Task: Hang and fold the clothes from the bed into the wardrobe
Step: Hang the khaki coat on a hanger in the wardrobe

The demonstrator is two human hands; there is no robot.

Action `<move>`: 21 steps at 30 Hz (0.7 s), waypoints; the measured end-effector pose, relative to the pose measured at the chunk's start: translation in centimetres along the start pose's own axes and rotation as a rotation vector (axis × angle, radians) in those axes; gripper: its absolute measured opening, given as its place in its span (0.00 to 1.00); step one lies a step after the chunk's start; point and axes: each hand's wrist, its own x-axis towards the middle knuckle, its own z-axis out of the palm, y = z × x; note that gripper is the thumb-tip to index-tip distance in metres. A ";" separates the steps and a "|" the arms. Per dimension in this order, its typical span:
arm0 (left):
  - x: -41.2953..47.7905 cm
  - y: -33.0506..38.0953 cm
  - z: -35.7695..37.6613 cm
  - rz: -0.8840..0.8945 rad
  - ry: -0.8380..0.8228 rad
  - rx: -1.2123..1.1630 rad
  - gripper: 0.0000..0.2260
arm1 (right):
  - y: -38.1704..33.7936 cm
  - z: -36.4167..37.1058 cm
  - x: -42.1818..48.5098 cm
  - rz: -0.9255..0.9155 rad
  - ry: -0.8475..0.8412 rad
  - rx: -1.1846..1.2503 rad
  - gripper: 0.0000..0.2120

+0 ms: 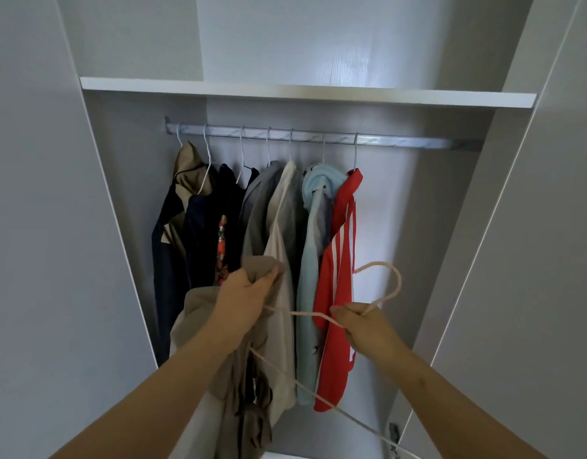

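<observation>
Both hands are up in front of the open wardrobe, a little apart. The left hand has its fingers bunched round a khaki garment, soft and crumpled, which droops in folds past the forearm. The right hand pinches the neck of a pale, cord-wrapped hanger just under its hook. One thin arm of the hanger runs across to the left hand, and its long bar slants down towards the lower right.

Right behind the hands, and partly hidden by them, hangs a crowded row of clothes on thin white wire hangers. From the left end of the rail come a tan and navy jacket, a dark navy garment with a red print, a grey shirt, a cream shirt, a pale blue top with small dark marks, and a smooth red top with white stripes. The right end of the ribbed metal rail is bare. A flat white shelf sits above it, between plain grey panels.
</observation>
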 end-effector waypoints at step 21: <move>3.6 -1.3 -4.3 0.191 0.188 0.564 0.23 | -1.7 -0.6 -1.7 -0.015 0.182 0.519 0.18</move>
